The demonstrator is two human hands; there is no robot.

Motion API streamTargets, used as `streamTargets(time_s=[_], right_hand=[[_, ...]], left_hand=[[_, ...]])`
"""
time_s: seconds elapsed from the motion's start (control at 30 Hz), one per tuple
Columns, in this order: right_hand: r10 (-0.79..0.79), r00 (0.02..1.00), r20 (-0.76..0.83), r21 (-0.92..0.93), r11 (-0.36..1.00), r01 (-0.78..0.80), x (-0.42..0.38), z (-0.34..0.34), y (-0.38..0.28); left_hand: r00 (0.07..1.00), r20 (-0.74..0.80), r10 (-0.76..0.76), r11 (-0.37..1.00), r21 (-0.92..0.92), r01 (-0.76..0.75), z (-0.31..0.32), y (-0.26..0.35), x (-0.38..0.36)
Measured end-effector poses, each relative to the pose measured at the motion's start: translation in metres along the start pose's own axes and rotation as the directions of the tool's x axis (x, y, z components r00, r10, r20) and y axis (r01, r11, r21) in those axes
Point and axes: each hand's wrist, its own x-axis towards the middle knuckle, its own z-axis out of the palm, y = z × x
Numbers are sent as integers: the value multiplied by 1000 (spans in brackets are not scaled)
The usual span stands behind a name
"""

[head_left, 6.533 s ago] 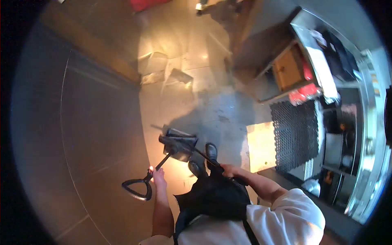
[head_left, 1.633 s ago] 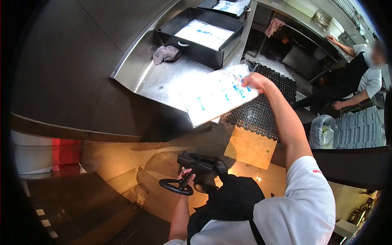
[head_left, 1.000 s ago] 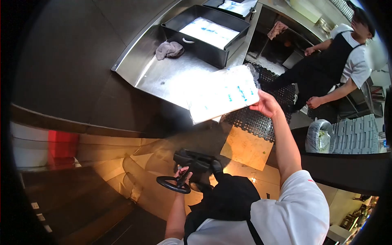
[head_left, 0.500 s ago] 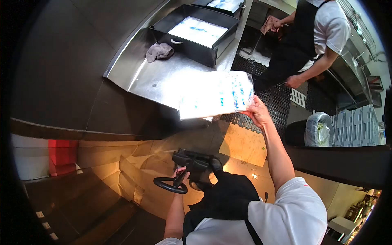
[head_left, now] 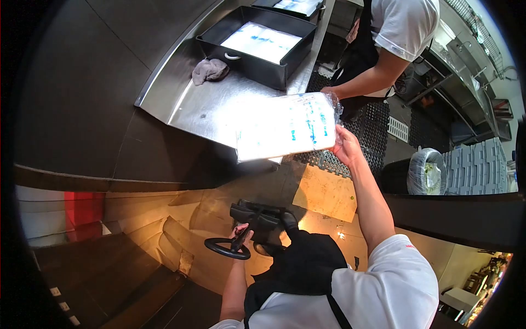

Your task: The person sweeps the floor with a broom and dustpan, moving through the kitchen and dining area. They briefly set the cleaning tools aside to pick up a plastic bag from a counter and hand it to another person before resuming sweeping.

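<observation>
Lengthwise toward the counter [head_left: 189, 112], the pack [head_left: 285, 129] is gripped by the right hand [head_left: 346, 147]; the handle [head_left: 236, 244], by the left hand [head_left: 247, 236].

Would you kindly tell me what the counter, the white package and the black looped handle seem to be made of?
Counter: probably stainless steel with a brushed finish, given its silvery, softly glaring surface.
White package: clear, glossy plastic film outside, shown by its crinkled edge; contents unclear.
Looped handle: likely smooth hard plastic, judging by its even black sheen, though coated metal is possible.
</observation>
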Motion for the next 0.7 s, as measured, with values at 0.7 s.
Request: streamTargets(time_s=[0.7], right_hand=[[-310,933,-183,-305,920,246,21,16,16]], left_hand=[[998,-21,61,995,-74,-62,0,-5,-1]])
